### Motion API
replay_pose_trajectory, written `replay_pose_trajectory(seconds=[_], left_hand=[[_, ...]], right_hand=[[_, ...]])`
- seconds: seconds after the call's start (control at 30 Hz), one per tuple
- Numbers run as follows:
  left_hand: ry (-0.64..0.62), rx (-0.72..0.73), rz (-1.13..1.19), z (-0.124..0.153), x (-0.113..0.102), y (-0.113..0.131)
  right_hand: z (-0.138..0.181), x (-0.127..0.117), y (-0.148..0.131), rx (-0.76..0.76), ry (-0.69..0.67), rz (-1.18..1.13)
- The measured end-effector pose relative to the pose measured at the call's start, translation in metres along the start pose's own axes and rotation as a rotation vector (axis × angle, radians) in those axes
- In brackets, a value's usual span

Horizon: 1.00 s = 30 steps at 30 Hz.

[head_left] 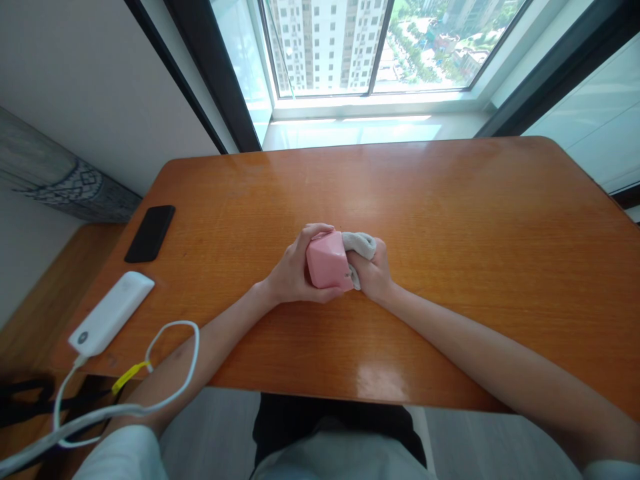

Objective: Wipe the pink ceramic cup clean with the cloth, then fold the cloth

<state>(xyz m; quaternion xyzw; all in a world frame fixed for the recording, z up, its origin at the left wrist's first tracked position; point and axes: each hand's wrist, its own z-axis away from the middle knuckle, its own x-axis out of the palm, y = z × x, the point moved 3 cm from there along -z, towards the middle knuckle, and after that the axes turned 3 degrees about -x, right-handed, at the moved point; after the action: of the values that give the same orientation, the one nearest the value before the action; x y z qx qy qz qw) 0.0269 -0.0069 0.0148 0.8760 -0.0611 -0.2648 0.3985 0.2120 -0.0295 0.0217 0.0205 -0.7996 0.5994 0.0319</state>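
Holding a pink faceted object about mid-table, over the wooden table — no telling from this angle if resting on the wood or just above it. Showing glossy, flat faces, so probably handling stiff and light, maybe a little slippery on the smooth sides; not looking very fragile. Best gripping across opposite faces, palm behind, leaving the right side to the cloth.

Cupping it from the left with the left hand — closing firmly, fingers hooking over the far edge, thumb lying along the near lower edge. Clutching a grey cloth in the right hand, fist closed around it, pressing up against the object's right side. Hiding the right fingertips in the folds, so not making out how deep the cloth is sitting.

Slanting the left forearm in from lower left, the right forearm from lower right, wrists low over the wood, hands meeting in front of the torso.

Further out: lying near the left edge, a black phone; nearer, a white power bank with a white cable plugging into its near end and looping over the left forearm. Facing a window past the far edge.
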Motion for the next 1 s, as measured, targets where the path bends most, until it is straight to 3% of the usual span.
replay_pose_trajectory(seconds=[0.07,0.13,0.33,0.47,0.6,0.7,0.77,1.0], left_hand=[[-0.051,-0.126,0.1,0.002,0.001,-0.005],[-0.061,-0.16,0.143,0.004,0.002,-0.008],[-0.023,0.141,-0.111,-0.001,0.003,-0.001],[0.001,0.187,-0.194,-0.003,0.004,0.005],[0.026,0.035,-0.011,-0.001,0.003,0.003],[-0.029,-0.15,0.163,0.003,0.004,-0.004],[-0.04,-0.185,0.2,0.004,0.005,-0.007],[0.0,0.141,-0.118,-0.002,0.008,0.005]], right_hand=[[0.0,-0.001,0.0,-0.006,-0.008,0.013],[0.0,-0.001,0.001,0.016,0.0,-0.001],[-0.007,-0.001,0.0,0.081,0.049,-0.091],[-0.007,-0.001,0.001,0.08,0.07,-0.096],[-0.002,0.0,0.002,0.037,0.035,-0.043],[0.0,0.0,0.002,0.021,-0.007,-0.008],[-0.001,0.0,0.003,0.04,0.002,-0.018],[-0.01,-0.001,0.004,0.096,0.075,-0.113]])
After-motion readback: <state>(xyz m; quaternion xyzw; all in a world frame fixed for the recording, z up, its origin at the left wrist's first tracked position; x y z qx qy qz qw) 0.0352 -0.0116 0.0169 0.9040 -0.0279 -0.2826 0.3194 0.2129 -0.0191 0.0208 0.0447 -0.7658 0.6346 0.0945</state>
